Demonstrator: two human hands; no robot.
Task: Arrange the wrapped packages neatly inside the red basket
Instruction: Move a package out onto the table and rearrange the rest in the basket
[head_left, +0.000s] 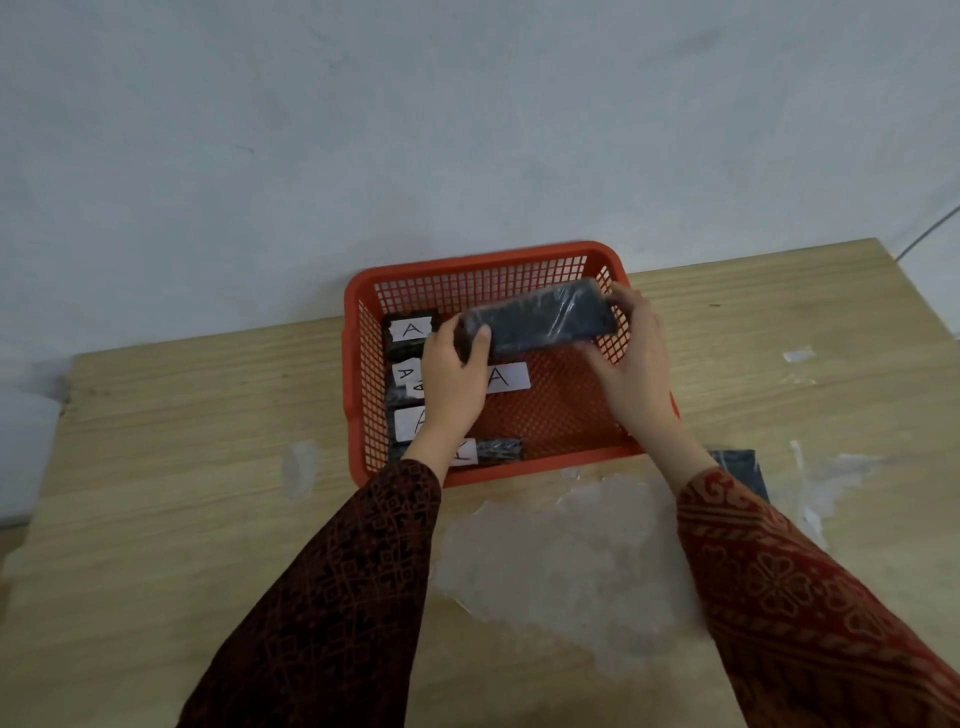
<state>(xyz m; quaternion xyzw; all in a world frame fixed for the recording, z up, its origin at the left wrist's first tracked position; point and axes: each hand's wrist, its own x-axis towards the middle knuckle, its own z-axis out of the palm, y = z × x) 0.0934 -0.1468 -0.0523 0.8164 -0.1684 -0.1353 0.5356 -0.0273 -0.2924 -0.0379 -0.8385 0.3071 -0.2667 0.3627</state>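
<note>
wrapped package (540, 318) long axis left-right, right end raised | left hand (457, 374), right hand (631, 358) grip its ends | over red basket (358, 291)

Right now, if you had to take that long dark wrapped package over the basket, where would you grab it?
Probably by its two short ends, one hand from each side, as the left hand and right hand do. The package is long, flat and tilted above the red basket, and its plastic wrap looks slippery, so holding both ends should keep it level.

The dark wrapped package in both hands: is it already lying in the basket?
No. The package is held above the red basket, tilted, left hand and right hand gripping its ends.
</note>
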